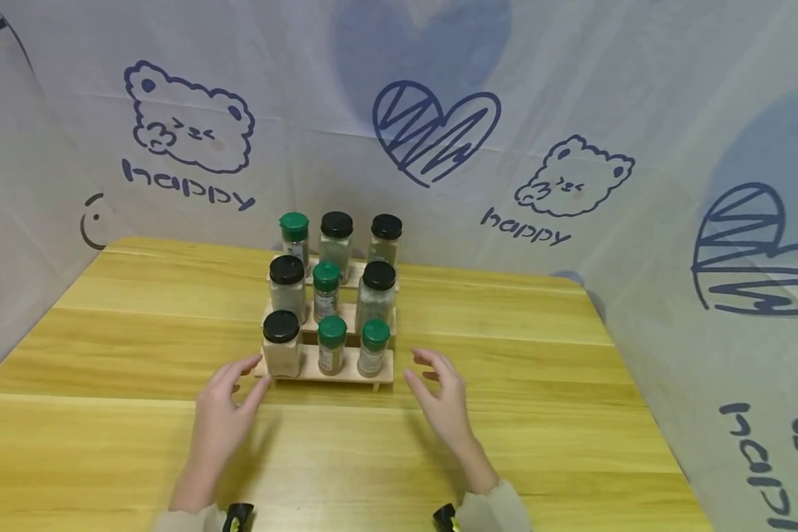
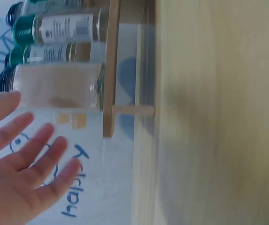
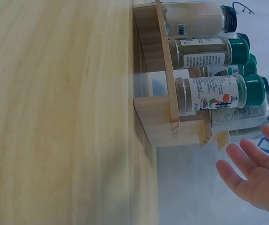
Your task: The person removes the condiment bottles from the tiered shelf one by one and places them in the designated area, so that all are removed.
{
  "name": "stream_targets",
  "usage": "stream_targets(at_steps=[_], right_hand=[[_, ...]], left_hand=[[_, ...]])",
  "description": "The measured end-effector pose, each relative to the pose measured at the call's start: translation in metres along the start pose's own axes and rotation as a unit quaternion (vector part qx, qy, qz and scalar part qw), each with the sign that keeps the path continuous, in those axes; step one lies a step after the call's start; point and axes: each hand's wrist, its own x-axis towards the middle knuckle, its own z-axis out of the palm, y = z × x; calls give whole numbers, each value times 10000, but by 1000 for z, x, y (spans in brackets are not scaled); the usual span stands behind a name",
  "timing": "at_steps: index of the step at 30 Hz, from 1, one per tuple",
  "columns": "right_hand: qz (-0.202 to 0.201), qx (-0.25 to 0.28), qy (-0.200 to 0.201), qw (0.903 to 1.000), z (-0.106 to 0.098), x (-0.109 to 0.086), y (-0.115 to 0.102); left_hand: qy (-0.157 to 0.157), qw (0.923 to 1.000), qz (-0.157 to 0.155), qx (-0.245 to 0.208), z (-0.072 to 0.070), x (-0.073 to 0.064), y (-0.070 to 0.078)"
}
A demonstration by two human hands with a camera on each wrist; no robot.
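A tiered wooden spice rack (image 1: pixel 312 375) stands on the table with several spice jars in three rows. At the front left is a black-lidded jar (image 1: pixel 282 346) of pale powder; beside it are two green-capped spice jars, the middle one (image 1: pixel 331 347) and the right one (image 1: pixel 373 349). My left hand (image 1: pixel 222 410) is at the rack's front left corner, fingers spread and nothing held, near the pale-powder jar (image 2: pixel 57 86). Off the right end of the rack, my right hand (image 1: pixel 444 395) has its fingers apart, closest to the right green-capped jar (image 3: pixel 219 92).
The rack sits toward the back of a wooden table (image 1: pixel 539 414). Behind it and along the right side hangs a pale curtain (image 1: pixel 319 162) printed with bears and hearts. Taller black-lidded jars (image 1: pixel 377 299) fill parts of the upper tiers.
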Motion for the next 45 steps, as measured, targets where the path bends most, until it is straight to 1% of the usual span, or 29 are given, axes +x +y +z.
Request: stream_targets(at_steps=[2,4,7,10,12,16,21,28,38,45], right_hand=[[40,62,-32,10000,0,1,0],[54,114,-54,9999,1,2,0],[38,216,-85,9997,1,3,0],[-25,272,-112,9996,3,4,1],[-51,291,-122,9995,4,5,2],[-9,351,-147,9993,5,7,2],[73,533,-179,9984,7,11,3],[163,582,-218,9979,11,16,4],[-80,605,-256,9978,18,21,6],[-152,638,-210,9976,21,23,4]], left_hand=[[-233,9997,-71,4,-3,1,-3],[-564,9982,-210,1,-6,3,-6],[-1015,9933,-553,-76,-9,6,-9],[-1299,9872,-902,-221,-11,8,-12],[-1404,9836,-1086,-316,-10,9,-15],[-1532,9780,-1318,-515,-8,12,-23],[-1574,9714,-1582,-807,-4,16,-31],[-1655,9669,-1749,-846,-1,19,-34],[-1809,9580,-2019,-940,1,22,-40],[-1857,9489,-2359,-976,2,22,-42]])
